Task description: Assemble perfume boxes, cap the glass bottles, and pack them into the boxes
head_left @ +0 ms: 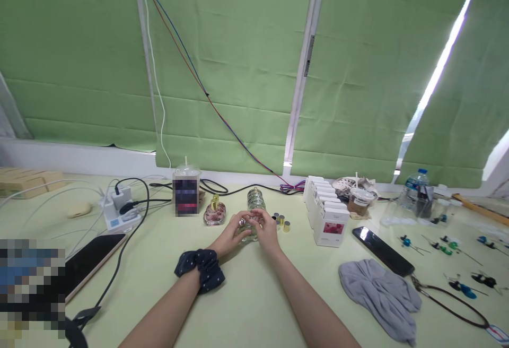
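Both my hands meet over the table, with curved fingers round a clear glass bottle (pixel 250 237). My left hand (pixel 233 234) holds it from the left side, a dark dotted scrunchie (pixel 202 268) on that wrist. On the other side my right hand (pixel 267 231) is closed on the bottle's top, and the fingers hide much of it. Just behind stands a row of clear glass bottles (pixel 255 198). Left of my hands are reddish perfume bottles (pixel 214 215) with gold tops. Several small gold caps (pixel 287 226) lie close to my right hand.
White boxes (pixel 331 226) stand in a row at right, beside a phone (pixel 382 250) and a grey cloth (pixel 379 295). Drink cups (pixel 360 199), a water bottle (pixel 417 181) and small coloured parts (pixel 463 287) lie farther right. Leftward are a power strip (pixel 121 219), cables and a tablet (pixel 89 260).
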Available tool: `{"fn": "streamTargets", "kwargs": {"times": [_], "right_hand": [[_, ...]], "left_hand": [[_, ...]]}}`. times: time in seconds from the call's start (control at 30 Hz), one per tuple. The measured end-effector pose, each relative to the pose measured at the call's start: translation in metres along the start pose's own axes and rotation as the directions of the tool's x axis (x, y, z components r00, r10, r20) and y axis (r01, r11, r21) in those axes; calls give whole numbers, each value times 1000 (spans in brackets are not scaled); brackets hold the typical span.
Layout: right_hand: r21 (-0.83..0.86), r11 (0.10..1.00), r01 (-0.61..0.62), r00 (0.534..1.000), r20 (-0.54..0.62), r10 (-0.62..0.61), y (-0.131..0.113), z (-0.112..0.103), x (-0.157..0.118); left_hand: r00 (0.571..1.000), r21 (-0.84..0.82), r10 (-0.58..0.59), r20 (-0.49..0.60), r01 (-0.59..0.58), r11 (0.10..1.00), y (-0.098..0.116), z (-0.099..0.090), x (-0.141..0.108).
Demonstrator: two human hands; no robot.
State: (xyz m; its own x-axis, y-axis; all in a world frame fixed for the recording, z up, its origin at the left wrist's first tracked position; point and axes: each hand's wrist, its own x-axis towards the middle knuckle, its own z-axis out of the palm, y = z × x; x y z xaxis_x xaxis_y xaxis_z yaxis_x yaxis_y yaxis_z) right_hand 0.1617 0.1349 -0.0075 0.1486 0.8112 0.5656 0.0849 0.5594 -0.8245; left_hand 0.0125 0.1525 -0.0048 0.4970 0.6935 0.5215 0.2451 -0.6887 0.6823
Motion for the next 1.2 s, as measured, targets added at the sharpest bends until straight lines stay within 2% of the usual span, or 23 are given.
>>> {"fn": "streamTargets", "kwargs": {"times": [0.33,0.7,1.0,1.1,1.2], "right_hand": [[-4,1000,1,1000,-2,-1,4,-1,-1],[-20,1000,16,1000,-10,-16,5,-1,-1],[-44,999,19,1000,4,-19,0,-3,-1],[-58,998,29,999,-12,-29,-2,-6,-3],[-106,993,42,998,-45,-47,-2,-10,-5]], "left_hand": [[1000,13,3,13,-3,1000,5,-2,1],[1000,-59,-5,-7,5,998,8,-1,0],[994,-113,-105,-43,100,989,9,-4,-2],[965,-203,-227,-130,199,959,4,-9,0],[898,-278,-353,-261,281,919,-1,-13,4]]}}
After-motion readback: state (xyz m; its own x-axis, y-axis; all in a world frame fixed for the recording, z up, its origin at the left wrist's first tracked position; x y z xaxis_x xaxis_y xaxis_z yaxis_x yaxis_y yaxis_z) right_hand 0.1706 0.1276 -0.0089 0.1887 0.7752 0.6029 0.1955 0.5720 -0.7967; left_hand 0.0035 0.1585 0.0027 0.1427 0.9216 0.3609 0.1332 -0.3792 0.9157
